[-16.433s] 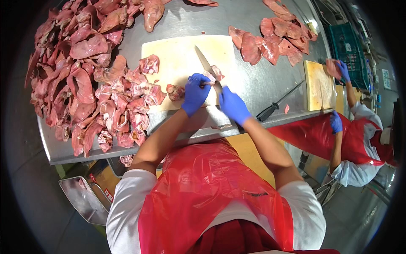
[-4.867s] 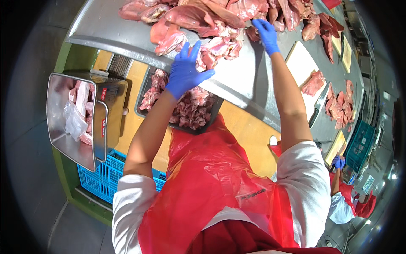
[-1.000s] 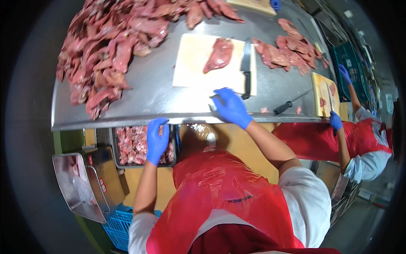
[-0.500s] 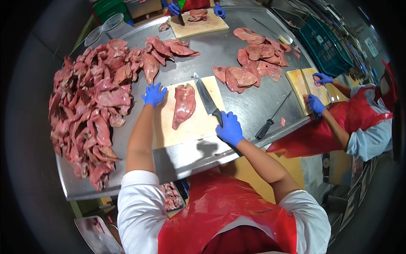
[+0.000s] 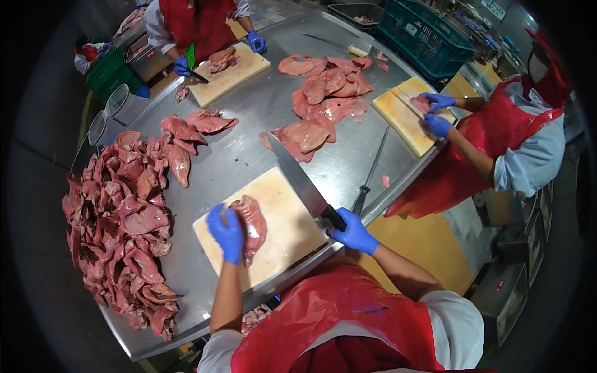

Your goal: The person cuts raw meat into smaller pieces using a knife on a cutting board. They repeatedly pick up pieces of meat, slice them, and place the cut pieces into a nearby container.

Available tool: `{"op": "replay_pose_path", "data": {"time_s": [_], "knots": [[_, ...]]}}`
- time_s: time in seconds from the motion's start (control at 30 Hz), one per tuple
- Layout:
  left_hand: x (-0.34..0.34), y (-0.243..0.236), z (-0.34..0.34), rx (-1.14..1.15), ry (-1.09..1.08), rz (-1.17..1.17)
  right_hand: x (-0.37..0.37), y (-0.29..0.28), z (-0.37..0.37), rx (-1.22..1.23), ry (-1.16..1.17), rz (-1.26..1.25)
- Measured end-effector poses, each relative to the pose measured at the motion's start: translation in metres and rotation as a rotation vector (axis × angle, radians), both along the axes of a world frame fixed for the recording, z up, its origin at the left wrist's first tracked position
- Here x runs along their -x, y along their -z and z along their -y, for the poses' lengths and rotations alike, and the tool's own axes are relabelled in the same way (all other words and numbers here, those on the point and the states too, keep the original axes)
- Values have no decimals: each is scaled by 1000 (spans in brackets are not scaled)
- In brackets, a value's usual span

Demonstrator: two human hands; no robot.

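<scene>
A pink, glossy piece of raw meat (image 5: 252, 224) lies on the pale cutting board (image 5: 283, 211) before me. My left hand (image 5: 225, 235), in a blue glove, rests at the left edge of this meat, its fingers stretched and apart. In my gloved right hand (image 5: 356, 234) is the black handle of a large knife (image 5: 300, 179). Its broad blade is tilted above the right part of the board, the tip pointing far left. A big heap of raw meat (image 5: 124, 236) covers the left side of the steel table.
Flat meat pieces (image 5: 326, 93) lie beyond the board. A sharpening steel (image 5: 371, 168) lies at right. Co-workers stand at the far side and at right, each by a cutting board (image 5: 398, 118). Clear tubs (image 5: 118, 102) stand far left, a green crate (image 5: 423, 40) far right.
My left hand has moved from the board's upper left corner onto the meat's left side. The knife, earlier lying on the board under my right hand, is now lifted. My view has turned.
</scene>
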State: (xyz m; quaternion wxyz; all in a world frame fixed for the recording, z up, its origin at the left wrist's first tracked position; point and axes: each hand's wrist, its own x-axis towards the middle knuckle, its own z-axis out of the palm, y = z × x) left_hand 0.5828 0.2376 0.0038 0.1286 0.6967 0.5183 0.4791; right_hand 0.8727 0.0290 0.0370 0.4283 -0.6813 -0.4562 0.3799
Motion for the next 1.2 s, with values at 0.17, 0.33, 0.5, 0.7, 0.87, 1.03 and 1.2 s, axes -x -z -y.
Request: {"op": "replay_pose_path", "data": {"time_s": [0.17, 0.33, 0.5, 0.7, 0.87, 1.03, 1.2], "knots": [[-186, -18, 94, 508, 949, -451, -66, -80, 5, 266, -48, -304], [-295, 51, 102, 827, 1124, -118, -88, -115, 11, -145, -77, -360], [-270, 22, 100, 532, 1014, -460, -121, -94, 17, 417, -148, -658], [-30, -80, 158, 328, 170, -660, -101, -39, 37, 172, -507, -464], [70, -65, 180, 335, -14, -825, -62, -11, 32, 171, -752, -32], [104, -66, 192, 218, 72, -745, -35, -16, 14, 48, -843, 110], [165, -92, 173, 9, 22, -750, 19, -80, -25, -59, -732, 104]]}}
